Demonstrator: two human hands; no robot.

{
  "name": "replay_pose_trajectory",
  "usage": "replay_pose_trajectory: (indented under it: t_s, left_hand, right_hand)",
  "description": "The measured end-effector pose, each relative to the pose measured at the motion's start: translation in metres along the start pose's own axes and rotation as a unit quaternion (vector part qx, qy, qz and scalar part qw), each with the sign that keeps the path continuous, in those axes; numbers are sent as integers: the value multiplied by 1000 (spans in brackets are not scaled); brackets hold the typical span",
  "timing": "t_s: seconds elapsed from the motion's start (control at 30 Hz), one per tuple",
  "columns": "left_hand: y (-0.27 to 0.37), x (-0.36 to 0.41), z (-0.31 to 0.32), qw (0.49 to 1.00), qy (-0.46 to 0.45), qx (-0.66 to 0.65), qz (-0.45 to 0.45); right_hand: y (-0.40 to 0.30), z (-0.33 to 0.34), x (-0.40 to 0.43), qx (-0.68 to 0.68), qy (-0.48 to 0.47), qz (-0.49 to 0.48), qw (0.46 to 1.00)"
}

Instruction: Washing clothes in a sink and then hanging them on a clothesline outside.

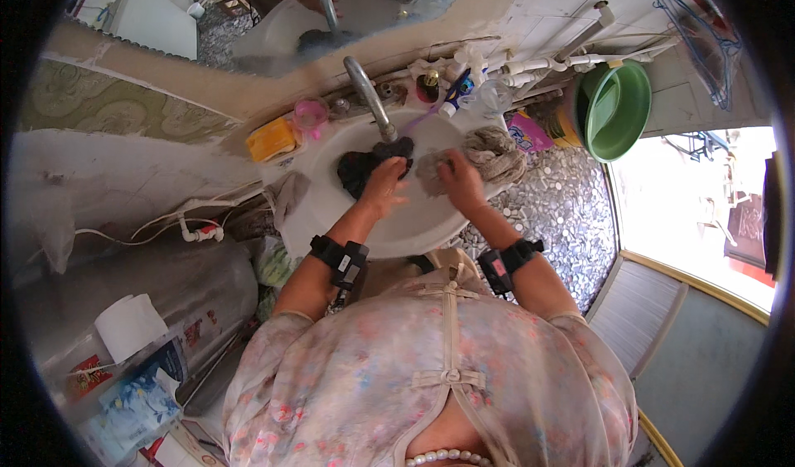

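A bunched dark cloth (359,172) lies in the white washbasin (410,234), under the mouth of a curved metal faucet (371,97). My left hand (382,187) touches the cloth's right side with its upper fingers, the others spread over the basin; its grip is unclear. My right hand (461,180) has its fingers curled on a small, blurred grey cloth (431,174) over the basin's right half. Directly beside that hand, a bunched beige-grey knitted cloth (495,154) rests on the right rim. Another greyish cloth (290,199) hangs over the left rim.
Behind the basin are an orange-yellow sponge-like block (271,140), a pink cup (310,114), a dark bottle (428,86) and a tube (456,94). A mirror (261,20) is above. Green basins (621,110) hang at right near white pipes (540,65); an open doorway lies beyond.
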State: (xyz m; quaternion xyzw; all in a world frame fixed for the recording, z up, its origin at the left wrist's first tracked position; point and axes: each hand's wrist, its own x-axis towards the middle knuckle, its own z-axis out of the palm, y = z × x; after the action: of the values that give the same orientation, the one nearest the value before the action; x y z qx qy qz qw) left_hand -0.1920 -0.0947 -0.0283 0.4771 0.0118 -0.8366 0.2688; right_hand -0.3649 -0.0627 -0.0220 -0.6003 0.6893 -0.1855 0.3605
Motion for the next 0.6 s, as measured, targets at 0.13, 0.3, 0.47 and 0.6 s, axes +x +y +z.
replay_pose_trajectory:
  t_s: [0.13,0.3,0.47,0.6]
  left_hand:
    - [22,42,-86,745,167,561,321]
    - [15,45,-92,482,296,726,392]
    - [12,50,-101,461,322,793,233]
    - [30,35,-105,622,250,708,222]
  right_hand:
    - [-5,-43,0,28,145,-47,988]
    - [18,-92,-4,-83,244,-44,965]
    - [59,-74,2,-193,203,-89,956]
    - [39,-79,-4,-131,187,-28,973]
